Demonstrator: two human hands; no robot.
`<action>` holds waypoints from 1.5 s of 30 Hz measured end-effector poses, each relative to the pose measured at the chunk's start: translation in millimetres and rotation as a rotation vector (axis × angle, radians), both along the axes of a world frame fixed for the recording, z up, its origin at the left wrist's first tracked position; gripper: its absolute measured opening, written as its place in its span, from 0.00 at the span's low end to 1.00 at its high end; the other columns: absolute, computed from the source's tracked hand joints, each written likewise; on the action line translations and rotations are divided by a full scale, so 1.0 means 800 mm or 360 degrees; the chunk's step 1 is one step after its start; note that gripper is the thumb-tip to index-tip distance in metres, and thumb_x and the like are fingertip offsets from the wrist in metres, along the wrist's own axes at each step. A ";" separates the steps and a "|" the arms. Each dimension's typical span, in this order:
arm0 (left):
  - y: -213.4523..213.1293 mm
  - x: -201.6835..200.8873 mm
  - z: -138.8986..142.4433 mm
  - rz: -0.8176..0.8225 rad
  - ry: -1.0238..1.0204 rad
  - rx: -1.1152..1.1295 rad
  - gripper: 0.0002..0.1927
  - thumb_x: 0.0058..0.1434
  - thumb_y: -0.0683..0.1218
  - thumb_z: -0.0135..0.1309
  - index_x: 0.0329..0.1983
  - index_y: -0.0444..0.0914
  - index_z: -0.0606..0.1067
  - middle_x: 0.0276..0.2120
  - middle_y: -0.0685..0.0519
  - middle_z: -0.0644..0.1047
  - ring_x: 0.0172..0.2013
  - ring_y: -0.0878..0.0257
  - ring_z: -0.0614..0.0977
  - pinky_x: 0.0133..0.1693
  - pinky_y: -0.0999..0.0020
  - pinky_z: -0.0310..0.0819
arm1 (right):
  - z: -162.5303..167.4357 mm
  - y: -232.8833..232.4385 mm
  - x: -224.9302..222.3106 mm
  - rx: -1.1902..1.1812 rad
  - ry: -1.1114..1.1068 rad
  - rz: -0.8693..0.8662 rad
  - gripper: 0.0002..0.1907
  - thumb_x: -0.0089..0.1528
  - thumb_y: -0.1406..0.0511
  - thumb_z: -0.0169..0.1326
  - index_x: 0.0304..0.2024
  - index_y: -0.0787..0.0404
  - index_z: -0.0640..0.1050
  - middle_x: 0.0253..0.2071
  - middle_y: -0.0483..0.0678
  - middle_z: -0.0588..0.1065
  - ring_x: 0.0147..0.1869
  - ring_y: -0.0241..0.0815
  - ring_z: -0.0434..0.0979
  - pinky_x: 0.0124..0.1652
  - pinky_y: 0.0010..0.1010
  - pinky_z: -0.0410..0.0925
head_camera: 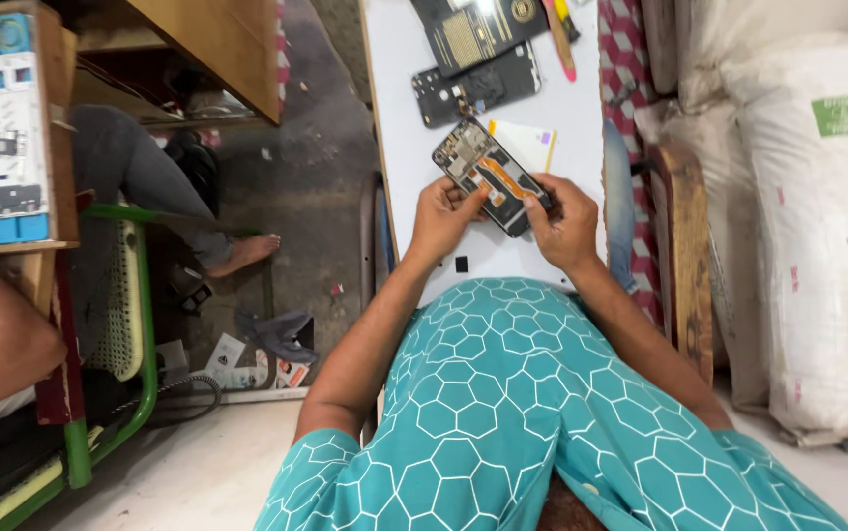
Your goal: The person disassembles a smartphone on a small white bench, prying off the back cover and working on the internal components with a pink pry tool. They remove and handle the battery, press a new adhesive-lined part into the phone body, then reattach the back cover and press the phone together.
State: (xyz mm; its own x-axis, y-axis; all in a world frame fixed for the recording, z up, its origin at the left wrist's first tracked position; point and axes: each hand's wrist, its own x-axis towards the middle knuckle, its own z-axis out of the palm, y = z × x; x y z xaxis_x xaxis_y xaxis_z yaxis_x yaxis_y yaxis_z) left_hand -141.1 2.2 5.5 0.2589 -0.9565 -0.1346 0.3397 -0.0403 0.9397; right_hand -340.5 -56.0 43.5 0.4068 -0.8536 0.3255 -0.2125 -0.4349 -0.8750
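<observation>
A: How far along does the phone work look?

B: Partway, I'd judge. The opened phone (491,177) has its back off, with boards and an orange flex strip bare. A second stripped phone frame (476,95) and a dark back cover (473,31) lie farther up the white worktop (399,147), so the dismantling seems done. Nothing looks closed up again, so refitting and closing appear left.

A: Where is the opened phone exactly?

B: Raised a little over the worktop, tilted, held between both hands, above a pale yellow-edged card (525,143).

A: And the left hand?

B: The left hand (443,218) is curled, its fingertips pressing on the phone's lower left edge near the orange strip.

A: The right hand?

B: The right hand (566,224) is closed around the lower right corner, thumb on top. Whether either hand pinches a small part, I cannot tell.

A: Anything else nearby?

B: A small black square piece (461,264) lies on the worktop just below the hands.
</observation>
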 end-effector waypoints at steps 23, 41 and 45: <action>0.009 -0.015 0.041 0.0022 -0.0338 0.0084 0.08 0.65 0.39 0.59 0.44 0.30 0.77 0.28 0.53 0.81 0.27 0.71 0.81 0.30 0.76 0.77 | 0.064 0.002 0.044 -0.0857 0.0365 0.0189 0.16 0.62 0.76 0.59 0.52 0.61 0.81 0.48 0.48 0.79 0.50 0.49 0.78 0.49 0.38 0.72; 0.010 -0.014 0.055 -0.0050 -0.0326 0.0132 0.12 0.67 0.42 0.59 0.49 0.29 0.76 0.30 0.54 0.81 0.28 0.72 0.81 0.30 0.78 0.77 | 0.054 0.000 0.039 -0.0936 0.0671 0.0295 0.30 0.60 0.76 0.55 0.65 0.59 0.77 0.52 0.51 0.73 0.52 0.50 0.71 0.51 0.39 0.69; 0.010 -0.011 0.053 -0.0081 -0.0282 0.0112 0.12 0.67 0.41 0.58 0.49 0.29 0.76 0.30 0.54 0.81 0.28 0.72 0.82 0.30 0.77 0.78 | 0.055 -0.003 0.038 -0.0917 0.0714 0.0347 0.33 0.58 0.77 0.54 0.68 0.59 0.75 0.53 0.52 0.71 0.52 0.51 0.70 0.51 0.40 0.69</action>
State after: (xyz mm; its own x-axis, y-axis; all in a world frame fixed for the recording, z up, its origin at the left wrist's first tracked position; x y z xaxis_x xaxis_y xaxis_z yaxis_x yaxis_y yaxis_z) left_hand -149.9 10.6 48.0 0.2356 -0.9589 -0.1581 0.1653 -0.1208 0.9788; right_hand -310.2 -58.2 87.1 0.7451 -0.4836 0.4592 -0.3508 -0.8698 -0.3469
